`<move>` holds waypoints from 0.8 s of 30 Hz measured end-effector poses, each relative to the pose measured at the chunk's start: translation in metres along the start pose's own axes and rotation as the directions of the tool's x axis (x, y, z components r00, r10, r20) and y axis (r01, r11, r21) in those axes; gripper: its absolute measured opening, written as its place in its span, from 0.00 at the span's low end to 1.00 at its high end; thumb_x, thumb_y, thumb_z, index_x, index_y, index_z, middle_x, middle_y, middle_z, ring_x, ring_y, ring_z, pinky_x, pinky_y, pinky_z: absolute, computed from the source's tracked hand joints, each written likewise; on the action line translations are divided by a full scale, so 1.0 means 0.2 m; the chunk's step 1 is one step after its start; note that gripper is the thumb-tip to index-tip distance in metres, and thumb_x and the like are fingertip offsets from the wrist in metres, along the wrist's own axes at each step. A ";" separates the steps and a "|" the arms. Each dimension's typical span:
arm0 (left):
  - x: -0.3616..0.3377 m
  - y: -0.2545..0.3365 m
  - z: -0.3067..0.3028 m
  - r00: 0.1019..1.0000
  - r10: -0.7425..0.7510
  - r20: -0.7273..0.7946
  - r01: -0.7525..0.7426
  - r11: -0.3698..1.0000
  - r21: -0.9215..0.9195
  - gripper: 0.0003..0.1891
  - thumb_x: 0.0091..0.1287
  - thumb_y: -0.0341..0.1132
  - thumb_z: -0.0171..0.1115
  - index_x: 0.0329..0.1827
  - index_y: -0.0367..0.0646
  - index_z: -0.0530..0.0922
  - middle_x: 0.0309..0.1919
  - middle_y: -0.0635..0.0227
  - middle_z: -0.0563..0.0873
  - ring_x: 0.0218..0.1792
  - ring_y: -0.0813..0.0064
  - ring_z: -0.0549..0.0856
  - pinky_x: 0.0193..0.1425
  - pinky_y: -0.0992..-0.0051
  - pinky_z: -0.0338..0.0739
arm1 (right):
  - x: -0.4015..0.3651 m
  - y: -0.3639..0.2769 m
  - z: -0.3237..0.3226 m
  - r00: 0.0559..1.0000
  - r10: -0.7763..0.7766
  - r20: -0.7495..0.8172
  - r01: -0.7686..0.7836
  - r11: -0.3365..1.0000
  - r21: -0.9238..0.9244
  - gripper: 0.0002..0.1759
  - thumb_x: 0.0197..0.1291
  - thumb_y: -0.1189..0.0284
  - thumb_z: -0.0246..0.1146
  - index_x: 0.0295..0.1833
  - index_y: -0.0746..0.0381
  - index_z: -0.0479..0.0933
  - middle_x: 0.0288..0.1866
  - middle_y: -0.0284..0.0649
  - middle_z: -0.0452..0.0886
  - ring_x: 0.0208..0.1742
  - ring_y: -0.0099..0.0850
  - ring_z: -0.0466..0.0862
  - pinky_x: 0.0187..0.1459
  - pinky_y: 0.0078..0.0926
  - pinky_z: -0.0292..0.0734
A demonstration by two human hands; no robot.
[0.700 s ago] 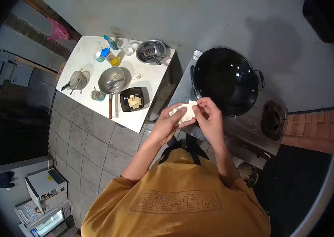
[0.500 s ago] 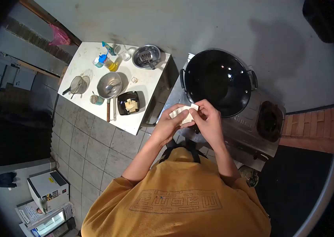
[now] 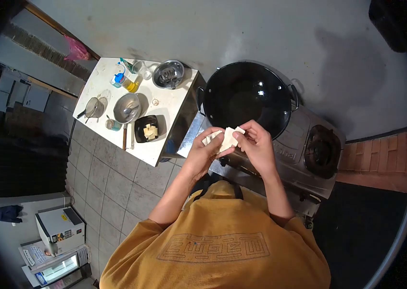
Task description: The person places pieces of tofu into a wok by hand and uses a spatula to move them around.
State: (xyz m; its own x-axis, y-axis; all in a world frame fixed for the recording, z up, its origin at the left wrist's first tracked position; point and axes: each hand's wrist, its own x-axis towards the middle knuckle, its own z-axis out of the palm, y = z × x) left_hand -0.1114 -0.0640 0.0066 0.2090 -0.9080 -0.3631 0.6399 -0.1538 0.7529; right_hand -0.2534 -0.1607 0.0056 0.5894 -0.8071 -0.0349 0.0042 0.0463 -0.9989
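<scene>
Both hands are together in front of my chest, close over the near edge of the large black wok (image 3: 244, 94). My left hand (image 3: 204, 153) is closed round a small white card-like packet (image 3: 229, 138) with thin lines along its left part. The thumb and fingers of my right hand (image 3: 259, 150) pinch the packet's right side. I cannot tell exactly what kind of packet it is. The wok sits on the gas stove (image 3: 287, 161) and has a loop handle on each side.
Left of the stove stands a white table (image 3: 156, 150). On it are a black dish (image 3: 139, 137) of pale yellow pieces (image 3: 150, 131), a metal bowl (image 3: 120, 113) with a spoon, a strainer (image 3: 92, 107), a metal basin (image 3: 178, 83) and a blue-capped bottle (image 3: 130, 85). A bare burner (image 3: 322, 151) is at right.
The view has shifted, so the wok and table lie further left in it. My hands stay together on the packet, with the right fingers at its upper right part.
</scene>
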 end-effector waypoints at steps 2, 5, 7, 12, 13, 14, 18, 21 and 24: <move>-0.01 -0.03 0.01 1.000 -0.007 -0.018 0.008 1.000 0.013 0.12 0.75 0.34 0.55 0.55 0.36 0.73 0.48 0.58 0.83 0.49 0.67 0.86 0.59 0.64 0.84 | 0.00 0.01 -0.04 0.999 0.015 0.030 -0.016 0.999 0.043 0.06 0.64 0.77 0.65 0.41 0.67 0.75 0.35 0.34 0.83 0.37 0.15 0.80 0.39 0.14 0.75; -0.01 -0.07 0.03 0.999 -0.007 -0.036 0.007 1.000 0.000 0.13 0.75 0.35 0.56 0.55 0.37 0.73 0.48 0.58 0.83 0.48 0.65 0.87 0.58 0.64 0.84 | 0.01 0.03 -0.07 0.998 0.041 0.050 -0.045 0.995 0.090 0.07 0.64 0.76 0.65 0.41 0.67 0.75 0.35 0.33 0.82 0.37 0.15 0.79 0.37 0.15 0.75; 0.00 -0.08 0.03 0.999 -0.002 -0.042 0.001 1.000 -0.021 0.13 0.74 0.35 0.57 0.55 0.37 0.73 0.47 0.58 0.83 0.48 0.64 0.87 0.58 0.64 0.84 | 0.02 0.04 -0.08 0.997 0.049 0.055 -0.055 0.990 0.128 0.07 0.65 0.76 0.65 0.42 0.67 0.75 0.35 0.33 0.82 0.36 0.14 0.79 0.36 0.14 0.74; 0.00 -0.06 -0.01 0.997 -0.043 -0.061 0.038 0.996 -0.078 0.13 0.73 0.35 0.58 0.56 0.39 0.73 0.48 0.58 0.84 0.49 0.65 0.87 0.58 0.65 0.84 | 0.05 0.02 -0.07 0.993 0.062 0.099 -0.078 0.983 0.166 0.07 0.66 0.74 0.65 0.43 0.66 0.75 0.33 0.32 0.81 0.31 0.14 0.76 0.31 0.14 0.70; 0.00 -0.06 -0.01 0.997 -0.036 -0.066 0.031 0.996 -0.083 0.13 0.73 0.35 0.58 0.56 0.39 0.73 0.48 0.58 0.84 0.49 0.65 0.87 0.58 0.65 0.84 | 0.06 0.02 -0.07 0.992 0.061 0.109 -0.078 0.984 0.162 0.07 0.66 0.74 0.65 0.43 0.66 0.75 0.33 0.32 0.81 0.31 0.14 0.76 0.31 0.14 0.70; -0.01 -0.05 -0.02 0.999 -0.021 -0.045 0.017 0.997 -0.081 0.13 0.73 0.35 0.59 0.56 0.39 0.73 0.48 0.58 0.84 0.49 0.65 0.87 0.58 0.65 0.84 | 0.06 0.02 -0.06 0.991 0.057 0.120 -0.078 0.982 0.174 0.07 0.65 0.74 0.65 0.43 0.66 0.75 0.33 0.32 0.81 0.31 0.14 0.76 0.31 0.14 0.70; -0.03 -0.06 -0.07 1.000 0.006 -0.019 -0.008 0.995 -0.099 0.14 0.73 0.35 0.60 0.56 0.39 0.72 0.48 0.57 0.84 0.48 0.66 0.87 0.57 0.66 0.84 | 0.07 0.03 -0.02 0.984 0.074 0.164 -0.098 0.985 0.141 0.07 0.65 0.75 0.65 0.45 0.66 0.76 0.34 0.32 0.82 0.33 0.14 0.76 0.32 0.14 0.71; -0.05 -0.06 -0.09 0.999 0.002 -0.032 -0.005 0.996 -0.093 0.13 0.73 0.34 0.59 0.56 0.39 0.72 0.47 0.56 0.84 0.48 0.66 0.87 0.56 0.67 0.85 | 0.06 0.05 0.02 0.988 0.051 0.143 -0.076 0.982 0.173 0.07 0.65 0.75 0.65 0.45 0.67 0.76 0.35 0.32 0.82 0.33 0.14 0.76 0.32 0.14 0.71; -0.06 -0.05 -0.11 0.999 -0.002 -0.045 -0.003 0.994 -0.107 0.12 0.73 0.33 0.59 0.55 0.38 0.73 0.47 0.56 0.84 0.47 0.66 0.87 0.56 0.67 0.85 | 0.07 0.04 0.04 0.987 0.052 0.149 -0.077 0.984 0.162 0.07 0.65 0.76 0.65 0.45 0.67 0.77 0.37 0.32 0.82 0.34 0.14 0.76 0.33 0.14 0.72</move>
State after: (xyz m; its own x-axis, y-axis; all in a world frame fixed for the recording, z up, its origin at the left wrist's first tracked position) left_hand -0.1035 -0.0418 -0.0086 0.2410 -0.8891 -0.3890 0.7150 -0.1083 0.6906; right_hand -0.2384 -0.1667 -0.0030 0.7028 -0.7066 -0.0823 0.0897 0.2028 -0.9751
